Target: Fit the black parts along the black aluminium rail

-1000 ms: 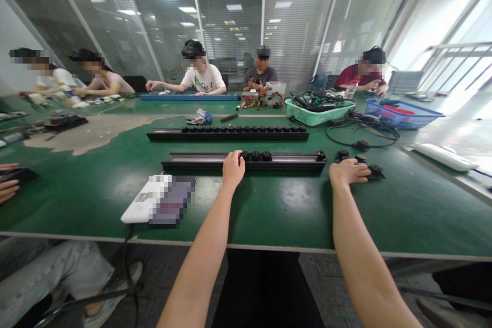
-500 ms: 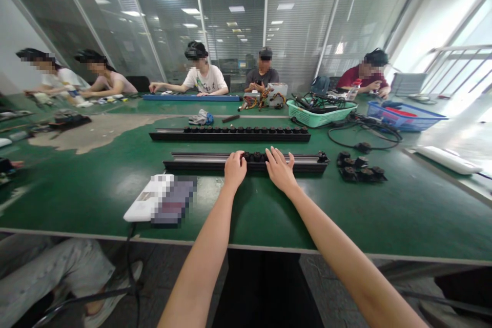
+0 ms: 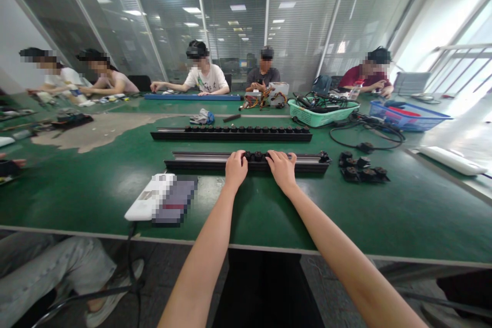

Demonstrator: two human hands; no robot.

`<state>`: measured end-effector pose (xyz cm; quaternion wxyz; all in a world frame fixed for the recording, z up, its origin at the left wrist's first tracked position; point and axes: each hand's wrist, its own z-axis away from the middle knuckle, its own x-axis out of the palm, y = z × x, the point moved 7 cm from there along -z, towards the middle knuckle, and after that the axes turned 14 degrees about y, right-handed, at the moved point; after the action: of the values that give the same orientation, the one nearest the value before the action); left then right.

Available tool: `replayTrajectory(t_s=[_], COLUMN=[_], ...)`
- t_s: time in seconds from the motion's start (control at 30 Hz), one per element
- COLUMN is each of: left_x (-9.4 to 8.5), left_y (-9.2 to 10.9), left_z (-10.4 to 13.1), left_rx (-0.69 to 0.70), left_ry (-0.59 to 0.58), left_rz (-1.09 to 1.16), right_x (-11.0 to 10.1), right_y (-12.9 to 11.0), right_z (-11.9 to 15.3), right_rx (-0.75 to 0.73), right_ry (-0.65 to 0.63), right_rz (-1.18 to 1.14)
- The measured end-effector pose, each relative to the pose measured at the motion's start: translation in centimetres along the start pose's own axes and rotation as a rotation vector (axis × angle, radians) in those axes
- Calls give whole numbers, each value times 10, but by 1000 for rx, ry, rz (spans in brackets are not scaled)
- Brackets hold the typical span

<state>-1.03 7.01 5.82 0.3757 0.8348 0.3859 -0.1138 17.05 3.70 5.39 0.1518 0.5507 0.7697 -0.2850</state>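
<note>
A long black channel rail (image 3: 196, 165) lies crosswise on the green table in front of me, its inside bare and silvery towards the left. Several black socket-like modules (image 3: 258, 156) sit in its middle, between my hands. My left hand (image 3: 236, 169) is closed at the left end of this short row, thumb and fingertips against a module. At the row's right end, my right hand (image 3: 282, 168) has its fingers bent over the rail, pressing on a module that they partly hide. Loose black modules (image 3: 363, 171) lie to the right of the rail.
Behind it lies a second black rail (image 3: 230, 137) with a long row of modules. A glove (image 3: 202, 117), a green basket (image 3: 323, 115) of cables and a blue basket (image 3: 409, 118) are farther back. A white device (image 3: 144, 205) lies front left. Several people sit around the table.
My right hand's fingers have bent down and drawn closer together over the rail. My left hand stays at about the same place on the row.
</note>
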Motion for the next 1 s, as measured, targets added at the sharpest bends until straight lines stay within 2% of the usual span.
replayTrajectory(t_s=[0.4,0.87,1.0], left_x=[-1,0,0], left_y=[0,-1,-1], left_z=[0,0,0], left_rx=[-1,-5,-10], left_ry=[3,2,-1], left_rz=[0,15,-1], right_x=[-8,-9,-6], right_y=[18,30,38], right_z=[0,3,4], right_rx=[116,119,115], right_ry=[15,-7,30], right_rz=[-49,19,-14])
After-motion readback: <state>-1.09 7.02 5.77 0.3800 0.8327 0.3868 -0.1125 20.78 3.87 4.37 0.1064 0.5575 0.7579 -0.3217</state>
